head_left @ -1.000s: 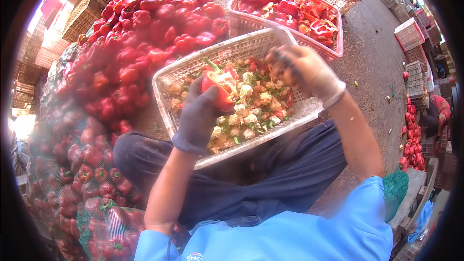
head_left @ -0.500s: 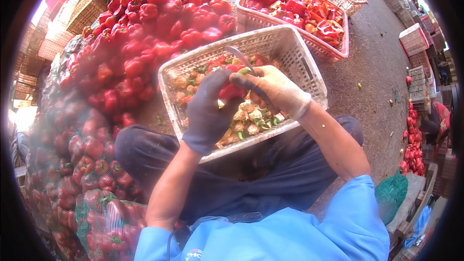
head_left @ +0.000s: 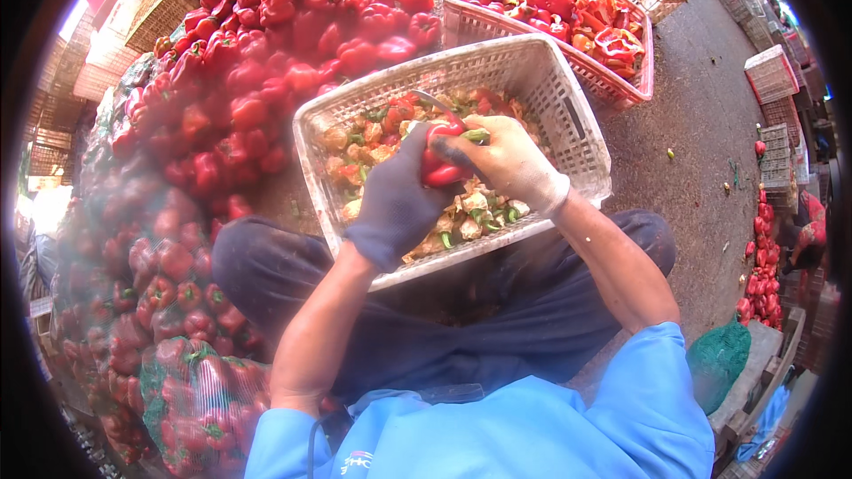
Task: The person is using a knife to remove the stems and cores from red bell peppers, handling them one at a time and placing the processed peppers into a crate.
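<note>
- The pile of red peppers [head_left: 266,89] is lying beyond the left arm, so supply is sitting near.
- The pale crate [head_left: 581,115] is resting before the legs, holding stemmed cores [head_left: 475,217]; working low over it should be catching scraps.
- The left hand [head_left: 399,200], dark-gloved, is curling its fingers firmly round the pepper's side; they should be staying clear of the cutting path.
- The right hand [head_left: 519,160], pale-gloved, is closing, seemingly on the blade's hidden handle, its thumb pressing near the stem.
- The red pepper [head_left: 445,175] is sitting between both hands, above the crate.
- The curved blade [head_left: 429,99] is showing past the fingers; short, shallow turns should be sparing flesh.
- The green stem [head_left: 477,136] is pointing rightward, marking the centre to be circling.
</note>
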### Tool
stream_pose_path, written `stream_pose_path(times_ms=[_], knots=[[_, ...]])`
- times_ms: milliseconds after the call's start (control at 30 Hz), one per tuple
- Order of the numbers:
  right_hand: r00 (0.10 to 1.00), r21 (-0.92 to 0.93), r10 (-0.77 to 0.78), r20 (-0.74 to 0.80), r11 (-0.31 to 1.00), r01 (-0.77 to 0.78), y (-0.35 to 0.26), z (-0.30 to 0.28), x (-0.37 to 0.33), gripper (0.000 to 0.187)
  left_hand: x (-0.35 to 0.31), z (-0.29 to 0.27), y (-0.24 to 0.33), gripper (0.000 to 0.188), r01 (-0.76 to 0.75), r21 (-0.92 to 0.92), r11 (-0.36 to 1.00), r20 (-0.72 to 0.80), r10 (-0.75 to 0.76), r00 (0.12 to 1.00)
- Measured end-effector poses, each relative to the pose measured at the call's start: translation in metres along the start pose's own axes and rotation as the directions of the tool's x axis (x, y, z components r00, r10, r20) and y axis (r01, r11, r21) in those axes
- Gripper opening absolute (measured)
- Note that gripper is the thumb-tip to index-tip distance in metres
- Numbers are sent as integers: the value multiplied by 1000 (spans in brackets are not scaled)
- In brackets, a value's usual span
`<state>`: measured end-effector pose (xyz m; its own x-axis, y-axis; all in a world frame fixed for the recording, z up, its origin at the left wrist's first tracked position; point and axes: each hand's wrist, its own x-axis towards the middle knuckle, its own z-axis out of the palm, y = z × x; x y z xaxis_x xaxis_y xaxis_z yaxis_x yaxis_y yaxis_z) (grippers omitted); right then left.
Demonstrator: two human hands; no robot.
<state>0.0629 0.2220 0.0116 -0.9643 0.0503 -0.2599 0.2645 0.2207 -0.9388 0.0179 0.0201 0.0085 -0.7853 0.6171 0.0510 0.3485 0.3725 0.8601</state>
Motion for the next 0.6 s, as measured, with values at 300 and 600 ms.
stream_pose_path(times_ms=[300,600], knots=[[961,180,173,215,960,-214,-11,-24,-1,56,-1,-11,-8,67,62,-322,945,86,-36,996],[951,299,291,104,903,-309,-10,-11,1,42,-1,-5,-20,71,140,-531,836,56,-130,990]])
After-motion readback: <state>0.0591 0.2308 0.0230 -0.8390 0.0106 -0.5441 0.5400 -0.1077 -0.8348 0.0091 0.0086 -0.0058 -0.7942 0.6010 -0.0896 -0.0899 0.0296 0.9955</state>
